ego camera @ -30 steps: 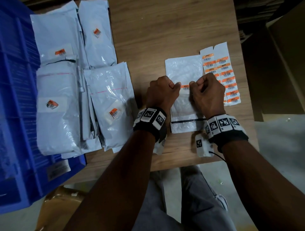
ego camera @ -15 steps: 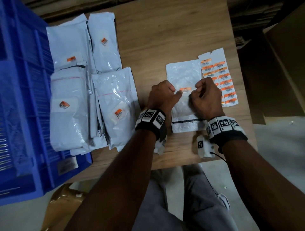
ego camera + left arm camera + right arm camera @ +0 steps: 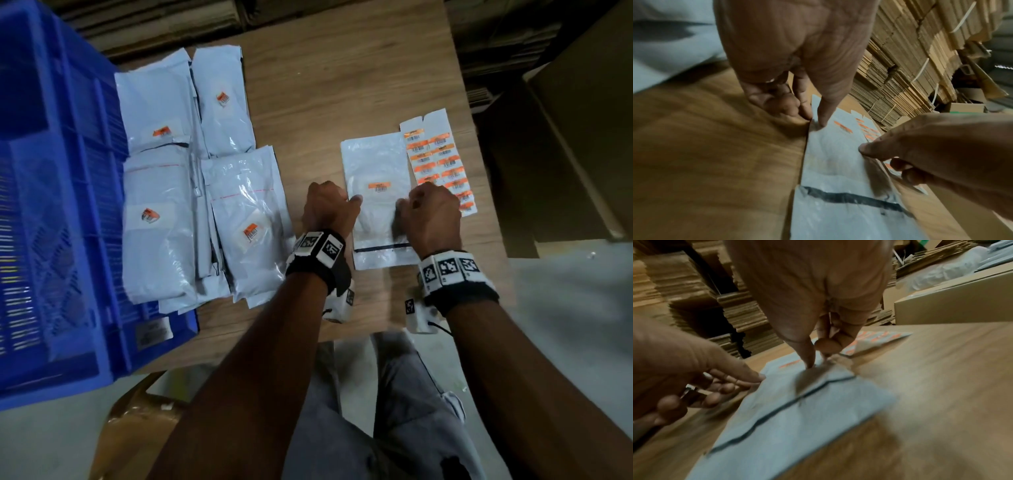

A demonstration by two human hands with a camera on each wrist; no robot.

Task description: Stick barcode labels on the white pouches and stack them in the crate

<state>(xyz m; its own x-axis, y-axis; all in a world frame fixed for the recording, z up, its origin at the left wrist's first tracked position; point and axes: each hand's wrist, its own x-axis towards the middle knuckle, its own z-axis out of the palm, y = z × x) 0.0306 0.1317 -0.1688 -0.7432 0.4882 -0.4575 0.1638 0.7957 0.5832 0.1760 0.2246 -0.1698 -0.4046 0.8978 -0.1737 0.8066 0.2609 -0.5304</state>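
Note:
A white pouch (image 3: 376, 219) lies flat on the wooden table (image 3: 342, 85), with an orange barcode label (image 3: 379, 186) stuck on its upper half. My left hand (image 3: 352, 202) pinches the pouch's left edge: the thumb lies on top and the fingers curl at the rim, as the left wrist view shows (image 3: 813, 121). At the right edge my right hand (image 3: 402, 207) does the same, its thumb pressed on the pouch (image 3: 777, 410) just below the label. A sheet of orange labels (image 3: 442, 161) lies right of the pouch. The blue crate (image 3: 51, 205) stands at the left.
Several labelled white pouches (image 3: 161, 222) lie in overlapping piles between the crate and my left hand. A large cardboard box (image 3: 582, 137) stands off the table's right edge. Bundled flat cardboard (image 3: 910, 65) is stacked behind the table.
Both hands have come off the label and moved apart to the pouch's side edges. The label now lies uncovered on the pouch.

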